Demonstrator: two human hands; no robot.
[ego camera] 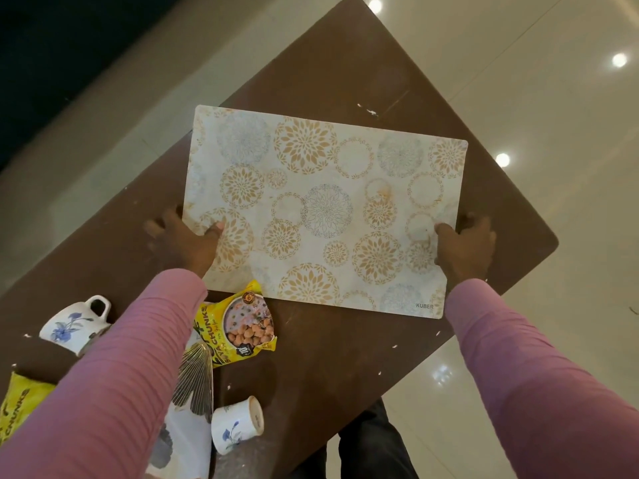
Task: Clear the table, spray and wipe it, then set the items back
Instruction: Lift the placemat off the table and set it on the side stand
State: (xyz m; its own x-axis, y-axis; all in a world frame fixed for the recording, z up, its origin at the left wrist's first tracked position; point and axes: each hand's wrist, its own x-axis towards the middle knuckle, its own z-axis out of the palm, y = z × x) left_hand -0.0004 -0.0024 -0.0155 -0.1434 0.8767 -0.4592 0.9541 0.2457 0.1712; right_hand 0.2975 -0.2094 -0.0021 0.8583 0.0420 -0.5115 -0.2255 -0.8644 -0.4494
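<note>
Both hands are gripping a patterned placemat (325, 209) by its short edges, one on each side. The left hand (186, 242) is pinching the mat's left edge with the thumb lying on top and the other fingers tucked underneath; the right hand (463, 248) is doing the same on the right edge. The mat is white-ish with gold and grey mandala circles, and it's sitting over the middle of the brown table (363, 357), stretching straight across between the two hands. Can't tell if it's lying flat on the wood or hovering just above it.

Everything else is piling up near the left forearm. A yellow soya chunks packet (238, 326) is lying just below the left hand, its top corner touching or slipping under the mat's near edge. Left of the pink left sleeve (114, 382) a white mug with a blue flower (74, 326) is lying on its side. Closer to the body a smaller flowered cup (237, 425) is tipped over too, next to a white sheet with a feather print (190, 409). A second yellow packet (17, 406) is peeking out at the far left
</note>
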